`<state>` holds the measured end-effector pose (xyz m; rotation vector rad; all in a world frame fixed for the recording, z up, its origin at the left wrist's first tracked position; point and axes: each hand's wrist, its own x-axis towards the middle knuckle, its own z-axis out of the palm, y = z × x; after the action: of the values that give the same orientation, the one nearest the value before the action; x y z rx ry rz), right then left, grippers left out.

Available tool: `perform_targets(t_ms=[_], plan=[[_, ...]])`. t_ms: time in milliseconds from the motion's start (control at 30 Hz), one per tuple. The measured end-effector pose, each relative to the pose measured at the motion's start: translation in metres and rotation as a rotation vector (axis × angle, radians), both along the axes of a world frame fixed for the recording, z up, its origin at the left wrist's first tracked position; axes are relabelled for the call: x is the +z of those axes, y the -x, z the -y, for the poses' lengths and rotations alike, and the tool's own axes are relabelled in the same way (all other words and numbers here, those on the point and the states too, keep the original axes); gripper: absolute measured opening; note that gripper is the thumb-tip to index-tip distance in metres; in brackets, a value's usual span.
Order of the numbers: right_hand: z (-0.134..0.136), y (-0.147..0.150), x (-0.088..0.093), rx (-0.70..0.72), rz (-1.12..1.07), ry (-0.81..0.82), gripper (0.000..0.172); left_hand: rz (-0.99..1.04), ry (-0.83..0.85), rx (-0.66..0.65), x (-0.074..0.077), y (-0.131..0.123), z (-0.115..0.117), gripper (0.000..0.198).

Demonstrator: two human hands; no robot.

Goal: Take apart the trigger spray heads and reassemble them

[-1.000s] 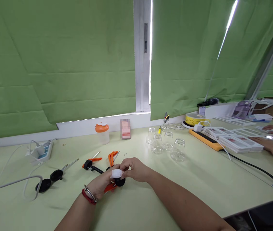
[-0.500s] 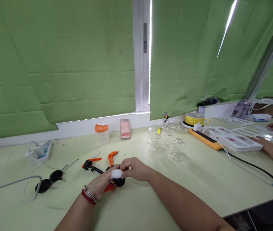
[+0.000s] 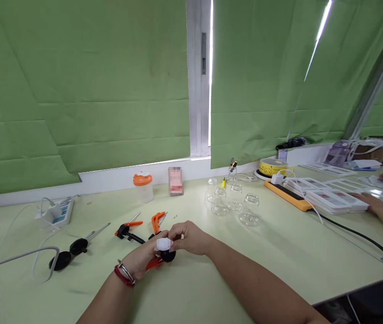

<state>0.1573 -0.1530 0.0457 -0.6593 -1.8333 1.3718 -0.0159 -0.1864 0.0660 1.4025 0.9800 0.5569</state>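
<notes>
My left hand (image 3: 146, 254), with a white wrap (image 3: 163, 244) on one digit, is closed around a black-and-orange part. The part's round black end (image 3: 168, 255) and orange piece (image 3: 154, 262) show below the hand. Fingers of my right hand (image 3: 188, 237) are pinched together at the same part, touching the left hand. What lies between the fingertips is hidden. Just beyond lie a black piece with a rod (image 3: 129, 233) and an orange handle piece (image 3: 158, 221). To the left rest two round black pieces (image 3: 78, 246) with metal rods.
Several glass jars (image 3: 220, 202) stand right of my hands. An orange-lidded cup (image 3: 143, 186) and a pink box (image 3: 175, 181) are at the back. Cables and a power strip (image 3: 54, 213) lie left; an orange strip (image 3: 288, 195) and another person's hands (image 3: 369, 202) are right.
My hands stay almost still on the black-and-orange part. At the far right, the other person's farther hand has shifted slightly, with a pale sheet under it.
</notes>
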Motion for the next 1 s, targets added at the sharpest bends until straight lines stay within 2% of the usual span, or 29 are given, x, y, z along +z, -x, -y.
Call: perform_targets(t_ms=[133, 600, 833, 1000], plan=[[-0.0004, 0.0000, 0.0003, -0.008, 0.014, -0.014, 0.018, 0.036, 0.053, 0.050, -0.0016, 0.0001, -0.0009, 0.026], [0.0012, 0.0017, -0.0004, -0.025, 0.023, 0.015, 0.025, 0.041, 0.047, 0.044, -0.0006, 0.0005, 0.0013, 0.027], [0.0002, 0.0019, -0.0025, -0.051, 0.044, -0.027, 0.027, 0.050, 0.054, 0.038, 0.0056, -0.0016, 0.0036, 0.022], [0.0014, 0.0021, 0.0000, -0.052, 0.037, -0.024, 0.025, 0.067, 0.058, 0.043, 0.0022, -0.0014, 0.0016, 0.025]])
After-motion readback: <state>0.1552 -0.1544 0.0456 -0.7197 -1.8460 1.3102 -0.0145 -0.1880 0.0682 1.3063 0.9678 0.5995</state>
